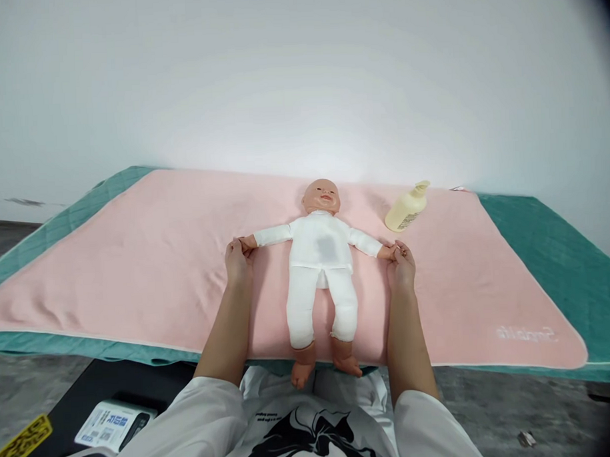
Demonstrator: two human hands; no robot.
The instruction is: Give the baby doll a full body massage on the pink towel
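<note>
A baby doll (322, 254) in a white top and white trousers lies on its back on a pink blanket (176, 259), its bare feet at the near edge. Both its arms are stretched out sideways. My left hand (237, 257) is closed around the doll's hand on the left of the view. On the other side, my right hand (403, 262) pinches the doll's other hand between thumb and fingers. A grey patch shows on the doll's chest. Just beyond my right hand, a pale yellow pump bottle (407, 208) lies tilted on the blanket.
Under the blanket, a green quilted cover (561, 259) shows at both sides. A white wall (300, 82) rises directly behind. At the lower left, a white box-shaped device (111, 422) with a cable sits on a black surface (75, 390). Grey floor (491, 408) shows in front.
</note>
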